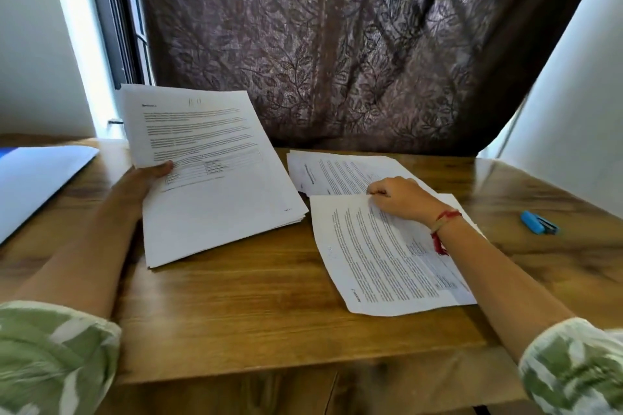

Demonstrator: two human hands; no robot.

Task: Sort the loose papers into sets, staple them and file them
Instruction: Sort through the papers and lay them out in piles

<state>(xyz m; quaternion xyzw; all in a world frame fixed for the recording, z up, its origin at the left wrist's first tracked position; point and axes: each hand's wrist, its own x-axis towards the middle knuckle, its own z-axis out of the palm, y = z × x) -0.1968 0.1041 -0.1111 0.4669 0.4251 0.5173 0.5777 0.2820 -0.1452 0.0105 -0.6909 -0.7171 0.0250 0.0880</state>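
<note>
Sorting unfinished: our left hand [141, 184] grips the stack [215, 185], right hand [399, 199] pinches a sheet [381, 259]; stapler [538, 222] lies unused.

Folder [43, 178] (far left) partly out of view

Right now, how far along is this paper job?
Early. Two small piles lie sorted: the farther pile and the nearer pile, whose edge the right hand pinches. The left hand holds a thick unsorted stack. The blue stapler and the folder lie untouched.
</note>
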